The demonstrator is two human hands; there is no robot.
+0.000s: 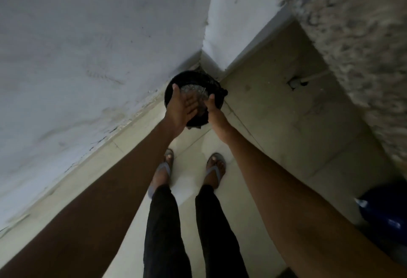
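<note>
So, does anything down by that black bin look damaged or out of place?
Yes. A ragged hole breaks the tiled surface to the right of the black bin, with a white pipe or cable running from it. The wall paint is cracked and flaking along its base.

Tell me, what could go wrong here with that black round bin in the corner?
1. The left hand lies flat on crinkled clear material inside the black round bin; any sharp edge might cut the palm.
2. The black liner bunches loosely over the near rim beside the right hand; it could slip or tear.
3. Feet in open grey flip-flops stand just below, so a spill may land on bare toes.
</note>
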